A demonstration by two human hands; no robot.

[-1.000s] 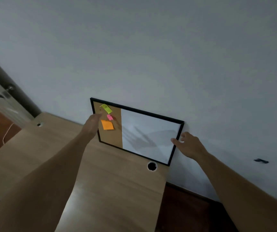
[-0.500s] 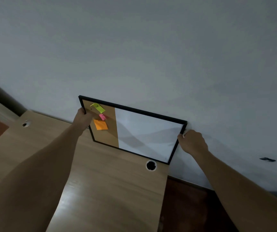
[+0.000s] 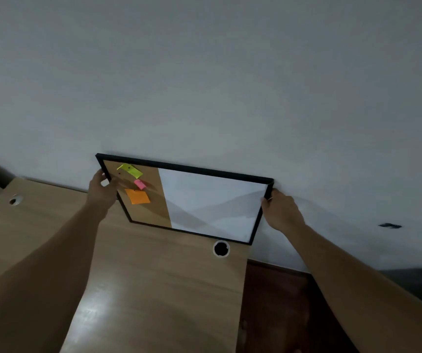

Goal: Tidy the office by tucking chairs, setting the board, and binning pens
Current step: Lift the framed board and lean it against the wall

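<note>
Head view: grey wall [image 3: 205, 72] fills the upper frame, with a small dark mark [image 3: 389, 226] seen low on it at the right. Wooden tabletop [image 3: 154, 289] is butted against the wall; two round cable holes are seen in it, one near the right edge [image 3: 221, 248], one at far left [image 3: 15, 200]. Dark floor [image 3: 276, 314] is visible right of the tabletop.

Board [image 3: 212, 202], black-framed, is stood on the tabletop at its back edge and leaned against the wall, top edge touching the wall. Left section is cork, right section is whiteboard. Three notes are pinned on the cork: yellow [image 3: 130, 170] at top, pink [image 3: 140, 184] below it, orange [image 3: 137, 196] lowest.

Left hand [image 3: 101, 189] is clamped on the board's left frame edge, thumb on the front face over the cork, other fingers hidden behind the frame. Right hand [image 3: 282, 210] is clamped on the right frame edge near the upper corner, fingers [image 3: 268, 198] curled around the frame. Both forearms are extended across the tabletop toward the board. Arm shadows are cast on the whiteboard section.
</note>
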